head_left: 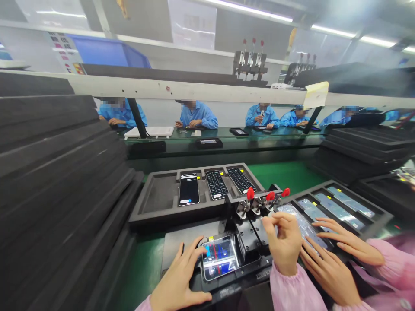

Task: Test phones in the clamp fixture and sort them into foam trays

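Note:
A phone [220,255] with a lit, reflective screen lies in a black fixture [246,242] in front of me. My left hand [178,278] rests flat beside it, fingers spread, fingertips at the phone's left edge. My right hand [283,246], in a pink sleeve, is curled with fingertips pinched together just below the fixture's red-handled toggle clamps [267,197]; what it pinches is hidden. To the right, two other hands [337,259] in pink sleeves, a co-worker's, lie on a film-covered part.
A black foam tray [155,194] behind the fixture holds three phones. Another tray [372,216] at right holds film-wrapped parts. Tall stacks of foam trays stand at left [65,172] and right [366,147]. People in blue coats [197,115] work beyond a green conveyor.

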`<action>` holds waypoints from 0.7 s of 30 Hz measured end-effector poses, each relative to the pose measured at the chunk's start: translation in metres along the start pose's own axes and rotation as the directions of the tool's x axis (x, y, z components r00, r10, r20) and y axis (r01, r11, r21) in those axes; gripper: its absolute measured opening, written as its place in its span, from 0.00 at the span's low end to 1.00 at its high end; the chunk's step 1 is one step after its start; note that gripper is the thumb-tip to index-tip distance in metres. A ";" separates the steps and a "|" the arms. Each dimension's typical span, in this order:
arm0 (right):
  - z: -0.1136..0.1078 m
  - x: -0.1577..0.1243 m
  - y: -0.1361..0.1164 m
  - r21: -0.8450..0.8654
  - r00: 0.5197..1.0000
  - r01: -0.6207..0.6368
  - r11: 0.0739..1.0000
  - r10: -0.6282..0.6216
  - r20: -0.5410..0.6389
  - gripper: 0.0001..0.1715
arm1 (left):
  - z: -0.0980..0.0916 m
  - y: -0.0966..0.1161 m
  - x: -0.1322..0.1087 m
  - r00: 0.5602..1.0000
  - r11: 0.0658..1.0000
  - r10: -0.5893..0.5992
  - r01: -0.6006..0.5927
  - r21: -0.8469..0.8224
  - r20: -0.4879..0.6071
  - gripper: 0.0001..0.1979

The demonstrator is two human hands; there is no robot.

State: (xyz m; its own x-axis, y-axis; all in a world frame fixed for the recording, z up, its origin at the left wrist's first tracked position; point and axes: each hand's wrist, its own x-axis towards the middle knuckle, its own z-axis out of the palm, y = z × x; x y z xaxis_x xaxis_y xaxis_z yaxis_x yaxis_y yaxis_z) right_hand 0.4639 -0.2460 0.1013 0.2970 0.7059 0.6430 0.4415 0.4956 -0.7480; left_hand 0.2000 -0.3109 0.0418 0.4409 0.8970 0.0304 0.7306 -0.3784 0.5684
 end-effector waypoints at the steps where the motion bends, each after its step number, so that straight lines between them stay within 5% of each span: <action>1: -0.001 0.007 -0.005 -0.029 0.995 0.045 0.999 -0.047 -0.085 0.09 | 0.001 0.003 0.004 1.000 1.000 0.009 -0.009 0.010 0.000 0.38; 3: -0.002 0.024 -0.015 -0.089 0.980 0.126 0.988 -0.138 -0.141 0.09 | 0.004 0.009 0.014 0.999 0.999 0.033 -0.033 0.029 0.002 0.40; 7: 0.002 0.055 -0.033 -0.249 0.962 0.271 0.930 -0.267 0.050 0.17 | 0.008 0.015 0.027 0.998 0.997 0.068 -0.069 0.039 0.016 0.45; 11: -0.004 0.055 -0.027 -0.325 0.941 0.336 0.884 -0.301 0.153 0.10 | 0.008 0.015 0.027 0.998 0.998 0.057 -0.057 0.001 0.016 0.46; 13: -0.026 0.040 -0.005 -0.411 0.928 0.371 0.833 -0.340 0.151 0.13 | 0.008 0.014 0.026 0.998 0.999 0.051 -0.051 -0.009 0.020 0.45; 16: -0.086 0.009 0.053 -0.452 0.851 0.524 0.722 -0.432 0.297 0.17 | 0.008 0.013 0.026 0.999 0.999 0.040 -0.040 -0.004 0.026 0.45; 17: -0.108 -0.001 0.076 -0.436 0.811 0.582 0.686 -0.452 0.372 0.16 | 0.008 0.013 0.026 0.999 0.999 0.034 -0.034 -0.001 0.030 0.44; 19: -0.144 -0.018 0.119 -0.471 0.660 0.749 0.466 -0.468 0.588 0.19 | 0.008 0.013 0.027 0.999 1.000 0.027 -0.027 0.004 0.038 0.44; 21: -0.162 -0.027 0.146 -0.495 0.612 0.789 0.363 -0.390 0.688 0.25 | 0.007 0.013 0.027 0.999 1.000 0.026 -0.026 0.001 0.042 0.45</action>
State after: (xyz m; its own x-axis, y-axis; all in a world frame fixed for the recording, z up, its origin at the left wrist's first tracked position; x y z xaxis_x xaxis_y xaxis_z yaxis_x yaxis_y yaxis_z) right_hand 0.6575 -0.2745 0.0015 -0.5732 0.5871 0.5716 0.8142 0.4863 0.3171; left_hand 0.2253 -0.2938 0.0444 0.4815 0.8764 0.0107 0.7192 -0.4020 0.5668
